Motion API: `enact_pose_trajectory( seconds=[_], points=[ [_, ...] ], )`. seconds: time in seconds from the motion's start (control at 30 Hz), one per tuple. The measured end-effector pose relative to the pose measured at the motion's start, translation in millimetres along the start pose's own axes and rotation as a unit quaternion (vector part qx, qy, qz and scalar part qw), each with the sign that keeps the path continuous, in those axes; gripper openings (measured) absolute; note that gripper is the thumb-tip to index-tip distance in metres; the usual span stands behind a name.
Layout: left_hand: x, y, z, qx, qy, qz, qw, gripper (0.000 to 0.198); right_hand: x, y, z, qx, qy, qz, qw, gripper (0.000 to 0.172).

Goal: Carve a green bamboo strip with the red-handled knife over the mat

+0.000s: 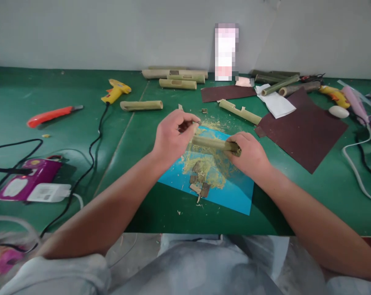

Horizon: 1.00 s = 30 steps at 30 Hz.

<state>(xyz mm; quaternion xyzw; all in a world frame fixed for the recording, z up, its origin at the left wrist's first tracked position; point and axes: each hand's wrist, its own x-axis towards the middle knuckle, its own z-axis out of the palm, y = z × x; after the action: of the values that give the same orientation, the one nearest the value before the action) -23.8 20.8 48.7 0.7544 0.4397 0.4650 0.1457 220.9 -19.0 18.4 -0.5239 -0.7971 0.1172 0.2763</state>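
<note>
My right hand [247,152] is wrapped around the right end of a short bamboo tube [209,143], which lies nearly level above a blue sheet [234,198]. By the tube's left end, my left hand [175,133] is closed in a pinch. A small dark scrap, like a bit of sandpaper, shows at its fingertips; most of it is hidden. Yellowish dust and shavings [218,179] cover the middle of the sheet. Several small brown square pieces [205,189] lie among them.
Behind are cut bamboo tubes [177,84] and a phone [225,53] against the wall. Brown sandpaper sheets [305,131] lie right, with a white paper [277,102]. Leftward are a yellow glue gun [115,91], a red utility knife [52,116], a purple box [35,176] and cables.
</note>
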Motion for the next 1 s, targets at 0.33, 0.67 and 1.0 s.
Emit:
enact_pose_trajectory(
  seconds=[0.33,0.67,1.0],
  points=[
    [-15.0,-33.9,25.1,0.03,-0.076,-0.003,0.997,0.014,-5.8,-13.2,2.5,-0.086,-0.034,0.069,0.993,0.017],
    [-15.3,-37.1,22.0,0.071,-0.091,0.066,0.991,0.015,-10.9,-25.2,4.0,-0.114,-0.083,0.066,0.988,0.023],
    [-16.1,-34.7,18.8,0.081,-0.149,0.053,0.984,0.021,-12.8,-26.2,6.7,-0.116,-0.087,0.07,0.987,0.03]
  ],
)
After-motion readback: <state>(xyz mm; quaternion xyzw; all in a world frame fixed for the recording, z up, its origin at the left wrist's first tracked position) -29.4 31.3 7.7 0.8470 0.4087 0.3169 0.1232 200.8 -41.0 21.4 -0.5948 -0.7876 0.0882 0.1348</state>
